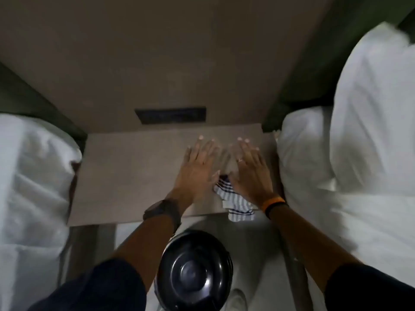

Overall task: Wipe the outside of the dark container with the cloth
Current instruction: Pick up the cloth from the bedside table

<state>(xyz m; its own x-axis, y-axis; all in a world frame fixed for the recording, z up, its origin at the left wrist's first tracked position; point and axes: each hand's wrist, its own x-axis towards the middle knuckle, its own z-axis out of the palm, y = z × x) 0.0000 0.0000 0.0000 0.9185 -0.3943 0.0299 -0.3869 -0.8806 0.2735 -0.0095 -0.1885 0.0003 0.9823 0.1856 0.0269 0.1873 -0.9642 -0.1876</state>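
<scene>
Hands lie flat on the small table [125, 171] in the head view: left hand [197, 169] and right hand [249, 171] side by side, fingers spread, gripping nothing. Striped cloth [235, 200] lies between and under the wrists, draping over the table's near edge. Dark container [194, 271] sits below, nearer the camera, between both forearms.

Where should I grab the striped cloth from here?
Take the striped cloth at the loose end hanging off the near edge of the table, coming from below. Its far end lies under the right hand, so the overhang is probably the freest part.
</scene>
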